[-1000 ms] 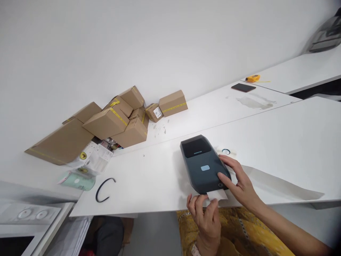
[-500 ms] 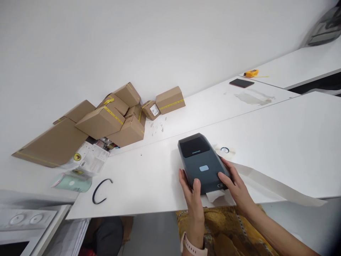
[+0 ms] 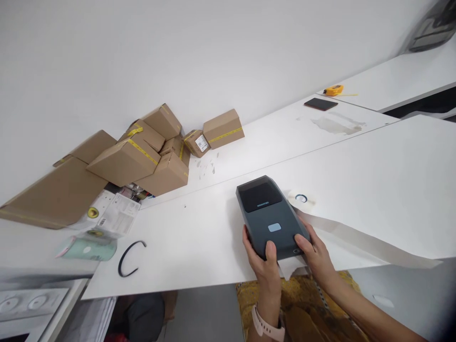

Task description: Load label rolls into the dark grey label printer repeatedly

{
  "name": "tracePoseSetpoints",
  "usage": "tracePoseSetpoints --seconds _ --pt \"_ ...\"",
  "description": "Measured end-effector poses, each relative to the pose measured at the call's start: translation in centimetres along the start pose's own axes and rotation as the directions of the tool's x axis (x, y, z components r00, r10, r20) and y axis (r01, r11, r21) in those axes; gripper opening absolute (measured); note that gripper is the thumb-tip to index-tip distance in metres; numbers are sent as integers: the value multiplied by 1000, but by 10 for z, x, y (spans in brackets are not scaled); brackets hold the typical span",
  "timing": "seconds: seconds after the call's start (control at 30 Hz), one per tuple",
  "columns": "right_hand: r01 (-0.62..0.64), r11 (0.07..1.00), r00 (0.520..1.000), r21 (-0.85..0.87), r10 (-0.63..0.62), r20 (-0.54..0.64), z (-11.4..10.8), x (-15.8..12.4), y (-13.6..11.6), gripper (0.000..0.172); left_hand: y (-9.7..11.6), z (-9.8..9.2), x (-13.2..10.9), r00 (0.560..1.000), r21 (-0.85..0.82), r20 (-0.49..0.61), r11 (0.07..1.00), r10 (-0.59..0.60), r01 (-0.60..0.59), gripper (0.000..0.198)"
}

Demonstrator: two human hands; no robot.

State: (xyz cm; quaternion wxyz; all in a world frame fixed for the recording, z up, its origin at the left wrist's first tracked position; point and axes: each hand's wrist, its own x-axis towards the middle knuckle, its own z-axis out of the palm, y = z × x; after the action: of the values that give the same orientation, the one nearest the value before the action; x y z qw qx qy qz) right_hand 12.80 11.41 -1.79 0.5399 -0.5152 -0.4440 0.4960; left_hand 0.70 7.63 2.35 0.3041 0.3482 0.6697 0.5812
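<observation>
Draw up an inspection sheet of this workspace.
Surface: white table, greyish marks toward the far side.
Job's things: dark label printer, paper slip at its near end; long paper strip to its right.
Clutter: cardboard boxes, black C-shaped band, yellow tape measure, among others.
Hands: left hand and right hand hold the printer's sides, thumbs on top.
Cables: nothing seen.
Surroundings: white wall behind.
</observation>
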Motion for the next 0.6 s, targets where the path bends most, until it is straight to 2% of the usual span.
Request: tracePoseSetpoints --seconds 0.13,0.2,0.23,0.3,0.33,0.4,0.47,0.53,0.6 --pt "24 1000 1000 -14 -24 12 1 -1 0 72 -3 -5 0 998 -43 65 999 4 -1 84" --pt "79 996 996 -44 -77 37 -2 -3 -6 69 -7 -13 -11 996 -89 74 995 -42 49 86" --pt "131 989 991 -67 -128 44 -4 -5 -10 66 -11 -18 -20 996 -105 43 991 -76 80 83" --pt "274 952 961 -134 -266 73 -10 -10 -18 58 -18 -27 -40 987 -114 -58 983 -149 141 66" --pt "356 919 934 -172 -341 108 -13 -12 -22 52 -21 -31 -50 980 -108 -67 978 -187 179 53" --pt "511 829 857 -227 -470 214 -20 -15 -27 42 -23 -33 -64 958 -111 57 952 -280 285 60" --pt "607 759 789 -237 -538 298 -24 -15 -28 41 -19 -29 -68 902 -134 216 904 -374 407 66" --pt "637 734 764 -236 -558 325 -26 -15 -27 43 -10 -19 -63 849 -181 309 850 -428 494 62" --pt "650 718 754 -248 -567 332 -26 -14 -26 44 0 -9 -55 826 -218 341 817 -449 534 56"
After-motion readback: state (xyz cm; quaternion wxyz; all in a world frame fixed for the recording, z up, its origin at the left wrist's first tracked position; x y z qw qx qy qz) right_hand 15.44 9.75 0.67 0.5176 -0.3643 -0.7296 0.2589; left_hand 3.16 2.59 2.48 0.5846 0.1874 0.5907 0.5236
